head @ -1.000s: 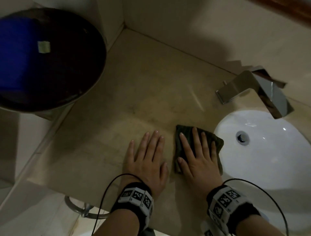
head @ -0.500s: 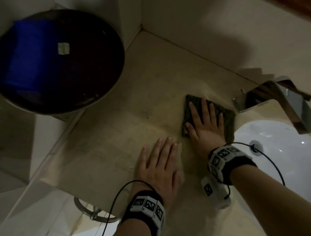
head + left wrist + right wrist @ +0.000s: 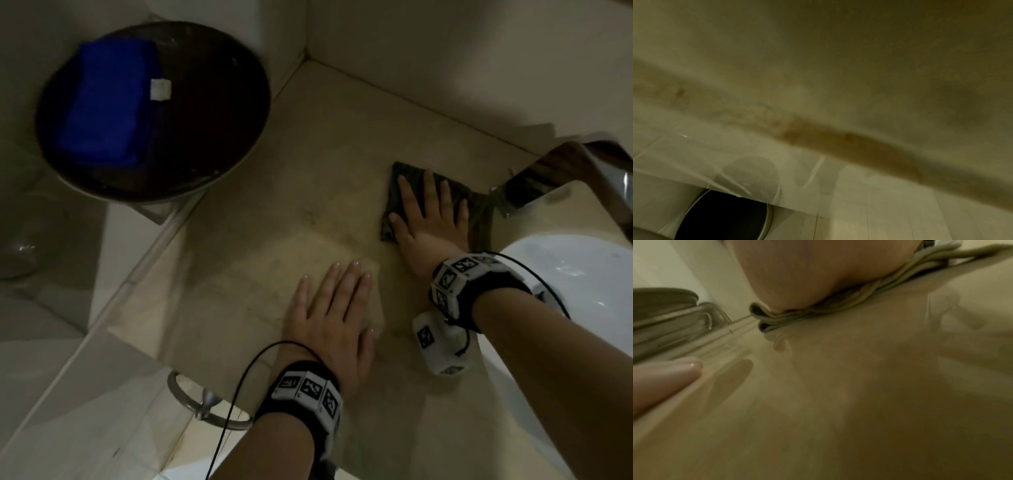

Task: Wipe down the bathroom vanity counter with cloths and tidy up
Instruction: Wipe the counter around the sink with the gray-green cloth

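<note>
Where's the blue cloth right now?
In the head view, upper left: the folded blue cloth lies inside the dark round bin beside the counter's left end, away from both hands.

Left hand [image 3: 334, 315] flat, palm down, fingers [image 3: 352, 284] straight and close together, pointing forward. Right hand [image 3: 428, 222] further forward, palm down, fingers [image 3: 428, 192] straight and slightly spread, pressing downward. Both forearms bare, marker bands on both wrists. Right forearm reaches in diagonally from lower right.
</note>
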Demonstrator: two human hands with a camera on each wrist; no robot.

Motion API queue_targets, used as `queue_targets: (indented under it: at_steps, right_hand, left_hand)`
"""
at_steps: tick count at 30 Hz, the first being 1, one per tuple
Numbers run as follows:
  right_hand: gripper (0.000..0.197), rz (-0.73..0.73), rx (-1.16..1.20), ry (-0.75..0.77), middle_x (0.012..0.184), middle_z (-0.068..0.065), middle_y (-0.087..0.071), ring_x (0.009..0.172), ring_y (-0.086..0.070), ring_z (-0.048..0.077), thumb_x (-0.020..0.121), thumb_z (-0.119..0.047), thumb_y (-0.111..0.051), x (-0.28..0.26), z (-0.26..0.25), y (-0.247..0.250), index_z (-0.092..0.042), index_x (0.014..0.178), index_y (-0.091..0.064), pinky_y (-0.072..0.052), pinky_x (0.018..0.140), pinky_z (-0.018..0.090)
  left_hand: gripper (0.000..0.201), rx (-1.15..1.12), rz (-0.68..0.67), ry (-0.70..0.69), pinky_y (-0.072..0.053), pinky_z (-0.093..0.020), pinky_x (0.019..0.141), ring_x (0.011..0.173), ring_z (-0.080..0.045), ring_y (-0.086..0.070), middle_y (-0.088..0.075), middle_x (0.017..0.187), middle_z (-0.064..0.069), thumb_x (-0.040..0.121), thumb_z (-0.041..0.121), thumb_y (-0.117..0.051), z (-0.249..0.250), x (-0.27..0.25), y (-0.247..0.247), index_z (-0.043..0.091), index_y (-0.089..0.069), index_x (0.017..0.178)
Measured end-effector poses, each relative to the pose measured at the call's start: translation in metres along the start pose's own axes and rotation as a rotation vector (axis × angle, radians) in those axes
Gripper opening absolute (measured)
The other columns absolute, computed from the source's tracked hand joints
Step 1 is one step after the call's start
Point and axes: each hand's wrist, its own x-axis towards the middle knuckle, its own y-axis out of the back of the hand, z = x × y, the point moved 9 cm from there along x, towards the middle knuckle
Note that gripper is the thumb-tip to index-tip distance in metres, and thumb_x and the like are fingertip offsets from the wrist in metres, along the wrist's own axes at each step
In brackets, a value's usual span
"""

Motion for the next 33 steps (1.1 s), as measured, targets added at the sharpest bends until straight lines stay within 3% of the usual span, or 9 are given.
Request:
queue_targets:
  at_steps: [7,14,17,21,25,29,33]
  right_hand:
    - [0.062,-0.018,0.018,0.049,0.159,-0.001,0.02,0.146,0.018,0.024,0.098,-0.055,-0.017,-0.032,-0.007,-0.012,-0.039,0.15,0.011,0.01,0.116,0.052]
    - [0.062,0.002,-0.035,0.124,0.159,0.001,0.02,0.146,0.015,0.026,0.097,-0.057,-0.012,-0.086,-0.018,-0.029,-0.038,0.149,0.016,0.007,0.117,0.052]
    - [0.061,-0.019,-0.03,0.139,0.158,-0.001,0.023,0.146,0.017,0.025,0.097,-0.057,-0.01,-0.091,-0.02,-0.033,-0.039,0.148,0.018,0.007,0.117,0.052]
    - [0.06,-0.017,-0.032,0.126,0.157,-0.003,0.025,0.146,0.018,0.024,0.095,-0.058,-0.007,-0.088,-0.019,-0.036,-0.041,0.147,0.019,0.006,0.118,0.052]
    - [0.061,-0.019,-0.068,0.118,0.157,-0.004,0.025,0.146,0.018,0.023,0.092,-0.06,0.001,-0.09,-0.018,-0.038,-0.042,0.146,0.022,0.008,0.118,0.05]
    - [0.06,-0.047,-0.067,0.093,0.156,-0.005,0.028,0.145,0.021,0.021,0.096,-0.056,-0.008,-0.091,-0.019,-0.034,-0.042,0.146,0.022,0.008,0.118,0.049]
    - [0.064,-0.064,-0.075,0.057,0.155,-0.007,0.03,0.145,0.022,0.02,0.085,-0.063,0.008,-0.093,-0.02,-0.034,-0.044,0.144,0.025,0.01,0.118,0.047]
  left_hand:
    - [0.069,0.065,0.001,0.003,-0.013,-0.051,0.116,0.148,-0.017,-0.012,-0.011,0.161,0.003,0.09,0.046,-0.028,0.0,0.001,-0.004,0.021,-0.019,0.153]
    - [0.072,0.131,-0.011,-0.026,0.008,-0.042,0.119,0.147,-0.012,0.015,0.02,0.159,0.006,0.089,0.054,-0.001,-0.003,-0.001,0.001,0.022,0.017,0.152]
    - [0.077,0.133,-0.022,0.049,-0.002,-0.042,0.117,0.147,-0.012,0.011,0.018,0.159,0.007,0.082,0.057,0.007,-0.039,-0.008,0.017,0.024,0.019,0.15]
    - [0.077,0.173,-0.004,0.262,-0.007,-0.046,0.118,0.148,-0.02,0.003,0.013,0.161,-0.003,0.09,0.061,-0.004,-0.126,-0.02,0.033,0.019,0.015,0.151]
    - [0.085,0.196,-0.029,0.227,-0.002,-0.045,0.12,0.148,-0.022,0.006,0.015,0.16,-0.006,0.083,0.065,0.005,-0.157,-0.021,0.029,0.015,0.013,0.152]
    - [0.083,0.176,0.024,0.19,0.002,-0.042,0.12,0.147,-0.019,0.013,0.018,0.159,-0.003,0.086,0.065,0.003,-0.157,-0.019,0.031,0.014,0.016,0.151]
    - [0.083,0.153,0.042,0.18,0.002,-0.041,0.12,0.147,-0.017,0.016,0.024,0.158,-0.002,0.084,0.065,0.005,-0.156,-0.02,0.033,0.016,0.022,0.149]
